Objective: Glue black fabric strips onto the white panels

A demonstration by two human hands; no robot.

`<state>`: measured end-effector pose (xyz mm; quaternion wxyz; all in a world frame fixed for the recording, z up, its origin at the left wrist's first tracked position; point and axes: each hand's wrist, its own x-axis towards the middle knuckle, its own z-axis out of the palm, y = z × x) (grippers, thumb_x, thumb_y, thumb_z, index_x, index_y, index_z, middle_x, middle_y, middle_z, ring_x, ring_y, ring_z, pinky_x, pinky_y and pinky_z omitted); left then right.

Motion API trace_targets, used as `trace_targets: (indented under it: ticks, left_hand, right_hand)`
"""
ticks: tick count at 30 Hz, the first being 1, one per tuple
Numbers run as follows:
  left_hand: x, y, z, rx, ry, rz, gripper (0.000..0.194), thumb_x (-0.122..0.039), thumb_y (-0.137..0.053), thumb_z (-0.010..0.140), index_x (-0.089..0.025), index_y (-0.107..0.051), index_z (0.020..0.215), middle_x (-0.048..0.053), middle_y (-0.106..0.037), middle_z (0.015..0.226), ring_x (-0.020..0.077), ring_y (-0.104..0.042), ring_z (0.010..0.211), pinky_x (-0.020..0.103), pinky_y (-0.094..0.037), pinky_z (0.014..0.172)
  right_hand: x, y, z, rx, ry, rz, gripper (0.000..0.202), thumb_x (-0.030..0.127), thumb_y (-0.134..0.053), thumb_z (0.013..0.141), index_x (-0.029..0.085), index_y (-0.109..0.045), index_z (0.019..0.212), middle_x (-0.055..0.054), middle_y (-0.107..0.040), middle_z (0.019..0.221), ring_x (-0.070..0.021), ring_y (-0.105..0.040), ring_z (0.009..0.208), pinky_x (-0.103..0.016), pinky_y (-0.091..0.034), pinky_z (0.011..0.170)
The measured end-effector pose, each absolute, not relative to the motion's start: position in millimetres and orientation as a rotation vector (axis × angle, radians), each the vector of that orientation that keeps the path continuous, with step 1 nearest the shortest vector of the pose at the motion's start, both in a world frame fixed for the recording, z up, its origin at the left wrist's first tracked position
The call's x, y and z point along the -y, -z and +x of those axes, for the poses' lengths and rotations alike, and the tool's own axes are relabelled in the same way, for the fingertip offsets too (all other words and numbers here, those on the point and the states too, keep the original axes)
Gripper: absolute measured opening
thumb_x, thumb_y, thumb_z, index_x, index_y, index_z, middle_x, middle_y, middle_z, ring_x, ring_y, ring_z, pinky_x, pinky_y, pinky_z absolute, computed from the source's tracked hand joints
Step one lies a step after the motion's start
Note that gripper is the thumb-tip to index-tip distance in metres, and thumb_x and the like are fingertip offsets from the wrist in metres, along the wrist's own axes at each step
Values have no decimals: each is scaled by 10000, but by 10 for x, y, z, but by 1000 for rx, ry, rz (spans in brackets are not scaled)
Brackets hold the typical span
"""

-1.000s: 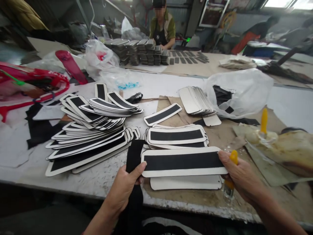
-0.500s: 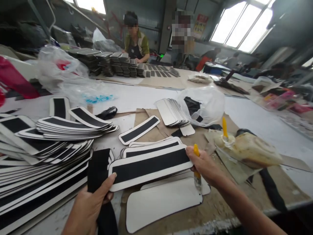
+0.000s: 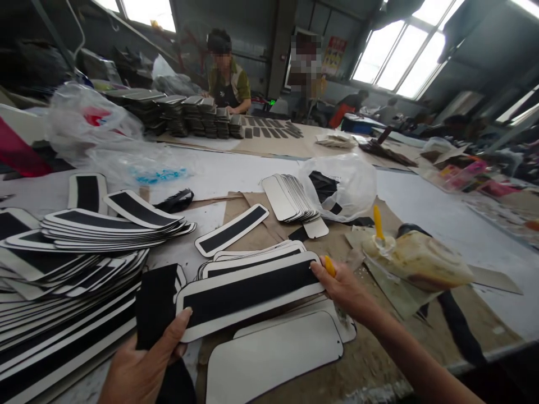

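Between my hands is a long white panel point(image 3: 252, 295) with rounded corners and a black strip along its middle. My left hand point(image 3: 145, 359) is closed on its left end, thumb on top. Black strips point(image 3: 156, 306) hang at that hand. My right hand point(image 3: 343, 287) pinches the right end, thumb on the strip's tip. A yellow-handled brush point(image 3: 329, 266) is also in that hand, its lower part mostly hidden. Under the held panel lie plain white panels point(image 3: 273, 359). Behind it are more panels with black strips point(image 3: 256, 261).
Stacked panels point(image 3: 71, 336) fill the left side. A second yellow-handled brush point(image 3: 378, 221) stands in a plastic bag of yellowish stuff point(image 3: 438, 261) at right. Plain pieces point(image 3: 282, 199) and a clear bag point(image 3: 357, 185) lie farther back. A co-worker point(image 3: 229, 84) is across the table.
My right thumb has moved left onto the strip's end, and the brush has tilted, its bristle end now mostly hidden. The whole view has shifted slightly. Both hands keep hold of the panel.
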<state>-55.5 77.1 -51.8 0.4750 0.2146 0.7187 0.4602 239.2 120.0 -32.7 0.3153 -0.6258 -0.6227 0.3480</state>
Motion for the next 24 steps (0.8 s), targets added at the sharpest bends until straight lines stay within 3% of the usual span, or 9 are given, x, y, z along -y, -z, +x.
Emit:
trace_targets:
  ticks: [6,9,15,24]
  left_hand:
    - [-780,490,-545,-1424,-1117,317,404,-392,-808,501,-177,-468,533,-64,-424,411,63,-372,387,167,-318,359]
    - [-792,454,-525,-1245,-1106,198,376,-327,-815,518,-180,-474,576,-74,-400,432,50,-342,390,151,-284,355]
    - [-817,481,-510,-1123,-1089,201,379,-350,-764,615,-178,-429,566,-66,-373,439,43,-311,401,152,-260,370]
    - [-995,442,-554,-1297,-1168,596,362,-447,-668,700,-169,-460,599,-50,-440,479,55,-336,442,168,-268,407]
  right_hand:
    - [-1160,287,2410,1035,-1552,-1432,354,489,-602,772,192,-417,714,91,-305,533,-28,-219,410,-166,-164,365]
    - [-1165,268,2396,796,-1697,-1274,350,444,-656,750,189,-418,720,112,-289,482,-9,-160,386,-147,-145,359]
    - [-1214,300,2387,702,-1687,-1275,364,453,-695,710,187,-448,731,115,-293,451,-11,-173,382,-143,-160,360]
    - [-1505,331,2474,1306,-1424,-1713,444,611,-517,764,201,-393,646,81,-327,451,-59,-246,404,-203,-175,387]
